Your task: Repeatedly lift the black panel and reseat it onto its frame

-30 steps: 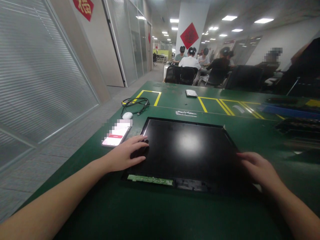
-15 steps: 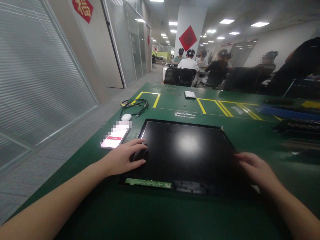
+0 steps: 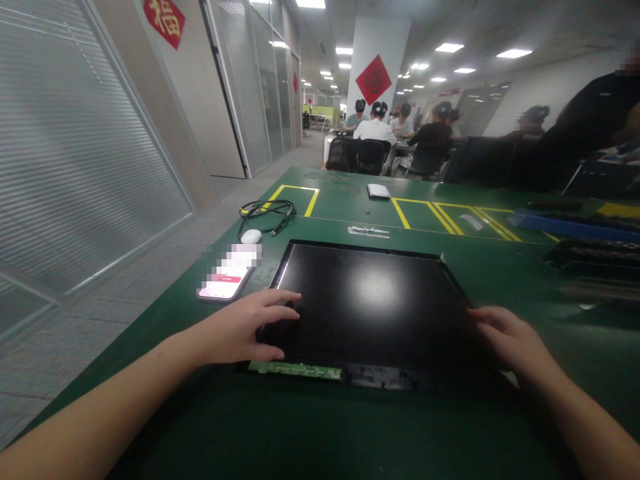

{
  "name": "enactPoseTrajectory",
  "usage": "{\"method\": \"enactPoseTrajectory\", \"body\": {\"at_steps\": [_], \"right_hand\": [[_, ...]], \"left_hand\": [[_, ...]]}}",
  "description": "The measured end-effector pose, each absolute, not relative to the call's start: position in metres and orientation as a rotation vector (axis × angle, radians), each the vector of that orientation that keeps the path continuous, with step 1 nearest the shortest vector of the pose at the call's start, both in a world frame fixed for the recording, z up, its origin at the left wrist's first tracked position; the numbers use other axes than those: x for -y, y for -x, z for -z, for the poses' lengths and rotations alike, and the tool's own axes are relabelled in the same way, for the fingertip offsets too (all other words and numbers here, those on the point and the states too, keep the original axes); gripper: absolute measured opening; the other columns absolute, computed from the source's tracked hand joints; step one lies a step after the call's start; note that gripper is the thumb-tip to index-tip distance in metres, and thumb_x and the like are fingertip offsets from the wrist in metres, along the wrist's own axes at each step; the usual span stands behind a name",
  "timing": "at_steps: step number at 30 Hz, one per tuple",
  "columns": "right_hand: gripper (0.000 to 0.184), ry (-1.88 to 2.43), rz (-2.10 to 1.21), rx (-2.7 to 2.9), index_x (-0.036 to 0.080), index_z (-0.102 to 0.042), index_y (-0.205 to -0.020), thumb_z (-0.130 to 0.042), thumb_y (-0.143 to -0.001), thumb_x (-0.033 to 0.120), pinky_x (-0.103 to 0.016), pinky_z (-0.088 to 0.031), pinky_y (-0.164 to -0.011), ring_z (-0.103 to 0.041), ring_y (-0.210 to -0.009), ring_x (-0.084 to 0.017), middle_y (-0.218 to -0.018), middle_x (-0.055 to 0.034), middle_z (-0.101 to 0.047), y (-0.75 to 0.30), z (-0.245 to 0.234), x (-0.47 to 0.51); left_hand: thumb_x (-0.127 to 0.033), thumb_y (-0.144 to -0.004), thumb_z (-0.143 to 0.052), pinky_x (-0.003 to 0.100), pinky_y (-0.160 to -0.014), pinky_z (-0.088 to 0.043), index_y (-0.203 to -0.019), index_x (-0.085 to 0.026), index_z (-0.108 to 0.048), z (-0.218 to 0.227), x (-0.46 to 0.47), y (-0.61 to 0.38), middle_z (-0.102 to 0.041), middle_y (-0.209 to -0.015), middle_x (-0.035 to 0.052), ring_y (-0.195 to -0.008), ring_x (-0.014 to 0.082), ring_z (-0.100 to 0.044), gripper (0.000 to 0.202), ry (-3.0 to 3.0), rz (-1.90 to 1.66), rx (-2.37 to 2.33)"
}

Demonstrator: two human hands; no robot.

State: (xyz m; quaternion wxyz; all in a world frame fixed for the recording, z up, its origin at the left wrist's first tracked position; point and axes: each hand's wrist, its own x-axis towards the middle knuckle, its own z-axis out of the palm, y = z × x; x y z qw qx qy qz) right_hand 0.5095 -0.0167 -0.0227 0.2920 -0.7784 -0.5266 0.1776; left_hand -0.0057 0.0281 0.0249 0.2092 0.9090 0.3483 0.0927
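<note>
A black display panel (image 3: 350,333) lies flat on the green table, its dark screen reflecting a bright patch of light. Set into its near edge is a narrow green circuit board (image 3: 296,370). My left hand (image 3: 250,327) rests over the panel's left edge with fingers spread, the fingertips reaching onto the screen and the thumb close to the circuit board. On the opposite side, my right hand (image 3: 515,340) holds the panel's right edge; some of its fingers are hidden beneath or behind that edge.
Left of the panel lie a lit phone (image 3: 227,277), a white rounded case (image 3: 251,237) and a coiled black cable (image 3: 270,212). Beyond it are a silver drive (image 3: 379,191) and yellow tape markings (image 3: 400,213). Dark parts and a blue strip (image 3: 575,223) sit at right; people sit behind.
My left hand has slid a little nearer along the panel's left edge, its thumb now close to the circuit board. My right hand and the panel look nearly unmoved.
</note>
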Motion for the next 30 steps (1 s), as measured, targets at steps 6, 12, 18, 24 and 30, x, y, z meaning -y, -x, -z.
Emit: {"method": "enactPoseTrajectory", "body": {"at_steps": [6,12,18,24,30], "right_hand": [[0.034,2.090,-0.455,1.401,0.021,-0.075,-0.095,-0.057,-0.070,0.034,-0.037,-0.049,-0.066,-0.066,-0.080,-0.027,-0.086,-0.0089,-0.070,-0.509,0.022,0.015],[0.036,2.081,-0.458,1.400,0.020,-0.075,-0.096,-0.056,-0.069,0.036,-0.037,-0.048,-0.064,-0.065,-0.077,-0.026,-0.085,-0.0083,-0.069,-0.509,0.023,0.016],[0.038,2.100,-0.448,1.392,0.020,-0.076,-0.098,-0.056,-0.071,0.036,-0.037,-0.048,-0.065,-0.065,-0.078,-0.026,-0.089,-0.0099,-0.069,-0.510,0.025,0.016],[0.037,2.087,-0.450,1.378,0.020,-0.076,-0.097,-0.057,-0.070,0.036,-0.037,-0.049,-0.066,-0.065,-0.079,-0.026,-0.087,-0.0088,-0.070,-0.511,0.025,0.015],[0.036,2.120,-0.457,1.354,0.020,-0.076,-0.097,-0.056,-0.071,0.034,-0.038,-0.049,-0.066,-0.065,-0.079,-0.026,-0.085,-0.0090,-0.069,-0.510,0.022,0.015]], "left_hand": [[-0.035,-0.084,-0.072,0.060,-0.116,-0.035,-0.131,-0.030,-0.066,-0.021,-0.026,0.004,-0.051,-0.155,0.0106,-0.137,0.0359,-0.051,0.047,-2.550,-0.241,-0.970],[-0.038,-0.089,-0.067,0.053,-0.111,-0.043,-0.132,-0.026,-0.066,-0.023,-0.028,0.002,-0.051,-0.155,0.0128,-0.138,0.0345,-0.049,0.044,-2.642,-0.261,-0.972],[-0.042,-0.099,-0.042,0.058,-0.113,-0.038,-0.129,-0.012,-0.068,-0.006,-0.043,0.006,-0.051,-0.151,0.0236,-0.138,0.0387,-0.047,0.049,-2.602,-0.438,-1.497],[-0.031,-0.098,-0.036,0.057,-0.111,-0.041,-0.132,-0.006,-0.067,0.004,-0.049,0.005,-0.057,-0.146,0.0263,-0.134,0.0396,-0.053,0.053,-2.578,-0.344,-1.587],[-0.022,-0.093,-0.037,0.056,-0.110,-0.044,-0.131,-0.002,-0.067,0.003,-0.049,0.001,-0.061,-0.142,0.0270,-0.131,0.0395,-0.056,0.053,-2.533,-0.349,-1.566]]}}
